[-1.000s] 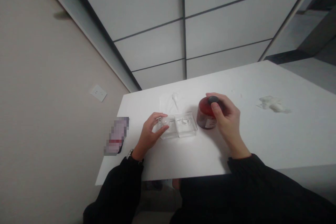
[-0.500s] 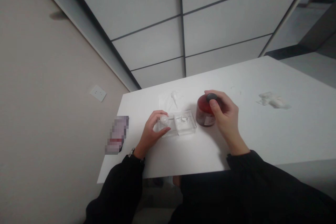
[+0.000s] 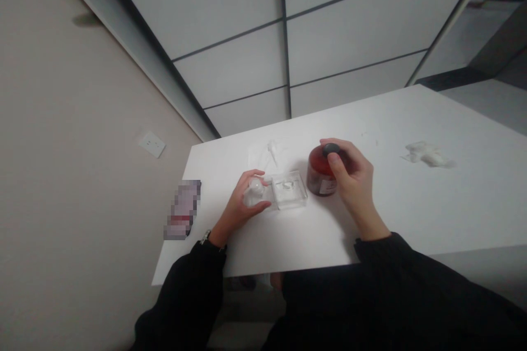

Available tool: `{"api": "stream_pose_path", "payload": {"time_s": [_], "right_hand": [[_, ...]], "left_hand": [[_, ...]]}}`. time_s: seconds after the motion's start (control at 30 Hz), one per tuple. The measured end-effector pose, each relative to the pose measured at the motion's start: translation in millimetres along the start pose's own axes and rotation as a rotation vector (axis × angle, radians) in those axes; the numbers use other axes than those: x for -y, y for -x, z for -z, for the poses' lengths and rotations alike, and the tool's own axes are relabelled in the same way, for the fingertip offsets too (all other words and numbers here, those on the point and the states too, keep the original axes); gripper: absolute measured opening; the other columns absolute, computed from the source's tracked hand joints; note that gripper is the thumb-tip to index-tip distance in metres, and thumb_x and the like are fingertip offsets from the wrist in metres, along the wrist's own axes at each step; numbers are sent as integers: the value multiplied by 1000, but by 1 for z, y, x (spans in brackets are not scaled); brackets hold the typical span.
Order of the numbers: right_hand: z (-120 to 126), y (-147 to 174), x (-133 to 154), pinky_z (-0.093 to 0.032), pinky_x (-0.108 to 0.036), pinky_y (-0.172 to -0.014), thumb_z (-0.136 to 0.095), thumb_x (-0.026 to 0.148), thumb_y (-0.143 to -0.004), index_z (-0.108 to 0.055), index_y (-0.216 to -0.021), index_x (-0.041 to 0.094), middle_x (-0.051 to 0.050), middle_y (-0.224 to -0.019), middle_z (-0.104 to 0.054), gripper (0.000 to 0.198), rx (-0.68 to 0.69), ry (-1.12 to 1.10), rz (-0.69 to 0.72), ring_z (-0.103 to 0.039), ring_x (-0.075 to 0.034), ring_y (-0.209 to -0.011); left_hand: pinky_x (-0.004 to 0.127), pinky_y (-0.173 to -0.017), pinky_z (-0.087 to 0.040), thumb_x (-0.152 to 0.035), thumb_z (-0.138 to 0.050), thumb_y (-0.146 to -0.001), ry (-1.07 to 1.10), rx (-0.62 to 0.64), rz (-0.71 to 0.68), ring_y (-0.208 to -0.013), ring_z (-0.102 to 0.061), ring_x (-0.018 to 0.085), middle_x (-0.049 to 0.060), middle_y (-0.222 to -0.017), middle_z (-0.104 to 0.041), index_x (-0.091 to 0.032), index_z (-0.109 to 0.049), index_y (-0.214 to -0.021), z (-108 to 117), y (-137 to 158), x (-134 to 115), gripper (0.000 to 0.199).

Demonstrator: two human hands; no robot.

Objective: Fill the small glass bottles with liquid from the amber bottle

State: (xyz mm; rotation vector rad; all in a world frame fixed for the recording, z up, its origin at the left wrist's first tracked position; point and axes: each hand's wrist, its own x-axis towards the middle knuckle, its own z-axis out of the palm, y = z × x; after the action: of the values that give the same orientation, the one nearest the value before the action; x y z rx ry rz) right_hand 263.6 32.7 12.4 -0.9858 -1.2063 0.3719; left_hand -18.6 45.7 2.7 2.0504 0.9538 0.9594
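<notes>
My left hand (image 3: 242, 197) curls round the left end of a clear two-part box (image 3: 290, 200), thumb along its near side and fingers on the far side. Between those fingers shows a clear rounded piece (image 3: 256, 186); whether it is part of the box I cannot tell. In the box's right compartment lies a small clear ring-like thing (image 3: 287, 184). My right hand (image 3: 354, 175) is wrapped round the right side of a dark red bottle (image 3: 319, 173), its thumb by the black cap (image 3: 331, 149). The bottle is upright beside the box and carries a pale label.
Behind the box, a small translucent dropper-like piece (image 3: 272, 152) lies on the white table (image 3: 288, 247). A crumpled white tissue (image 3: 428, 154) is at the right. A blurred-out phone-like object (image 3: 183, 211) rests near the left edge, beside the wall.
My left hand's fingers and thumb have shifted slightly along the box. The right hand and the bottle keep their place; the whole view has shifted a little.
</notes>
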Motion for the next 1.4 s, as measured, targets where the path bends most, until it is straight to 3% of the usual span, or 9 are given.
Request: {"api": "stream_pose_path", "payload": {"time_s": [0.13, 0.23, 0.37, 0.5, 0.83, 0.93, 1.07, 1.23, 1.4], "right_hand": [[0, 0, 0, -54, -47, -104, -67, 45, -98, -77, -110, 27, -7, -116, -79, 24, 2, -3, -9, -72, -25, -114], [-1, 0, 0, -54, -48, -104, -67, 46, -98, -77, -109, 27, -7, -115, -79, 25, -2, -3, -11, -72, -26, -113], [-1, -1, 1, -55, -48, -103, -67, 48, -97, -77, -108, 27, -7, -115, -80, 25, -6, -2, -10, -72, -26, -112], [-1, -1, 2, -55, -50, -104, -66, 51, -97, -76, -106, 27, -7, -114, -80, 27, -2, 8, -20, -72, -27, -113], [-2, -1, 3, -56, -49, -103, -66, 53, -97, -76, -105, 27, -7, -113, -80, 28, -5, 17, -19, -73, -27, -111], [-1, -1, 2, -56, -49, -102, -66, 51, -97, -76, -105, 27, -7, -112, -80, 28, -10, 12, -9, -73, -27, -110], [-1, -1, 2, -56, -49, -102, -66, 51, -97, -76, -105, 27, -7, -112, -79, 27, -7, 19, -8, -73, -26, -110], [-1, -1, 2, -55, -49, -102, -66, 51, -97, -76, -105, 27, -7, -112, -79, 27, -5, 12, -6, -72, -26, -110], [-1, -1, 2, -56, -49, -102, -65, 54, -97, -76, -105, 28, -7, -113, -79, 30, -4, 19, -19, -72, -27, -111]], "left_hand": [[54, -119, -43, -56, -83, -85, 42, -29, 20, -135, -58, 32, 13, -140, -58, -25, -55, -129, 0, 0, -2, 60], [54, -122, -39, -56, -78, -90, 4, 22, -1, -140, -54, 32, 14, -143, -57, -23, -61, -121, 1, 0, -4, 48], [53, -120, -41, -56, -80, -88, 20, -18, 27, -137, -56, 32, 14, -141, -58, -24, -53, -135, 1, 1, -4, 63], [55, -122, -39, -53, -79, -90, -5, 20, 11, -140, -53, 33, 15, -144, -56, -24, -59, -125, 1, 1, -3, 50], [54, -120, -41, -53, -82, -86, 59, -22, 34, -139, -55, 32, 14, -143, -58, -26, -53, -129, 0, 0, -4, 59], [54, -123, -38, -56, -80, -88, 9, 27, 32, -143, -52, 33, 15, -146, -56, -24, -60, -119, 1, 0, -5, 49], [53, -122, -39, -56, -82, -86, 41, -17, 42, -141, -54, 32, 14, -144, -58, -25, -57, -128, 1, 0, -6, 58], [54, -125, -34, -55, -78, -90, -7, 55, 43, -146, -48, 33, 14, -149, -53, -25, -62, -122, 3, -1, -9, 46], [52, -121, -39, -54, -80, -89, 34, 7, 41, -138, -54, 32, 13, -139, -59, -25, -60, -121, 2, 0, -8, 48]]}}
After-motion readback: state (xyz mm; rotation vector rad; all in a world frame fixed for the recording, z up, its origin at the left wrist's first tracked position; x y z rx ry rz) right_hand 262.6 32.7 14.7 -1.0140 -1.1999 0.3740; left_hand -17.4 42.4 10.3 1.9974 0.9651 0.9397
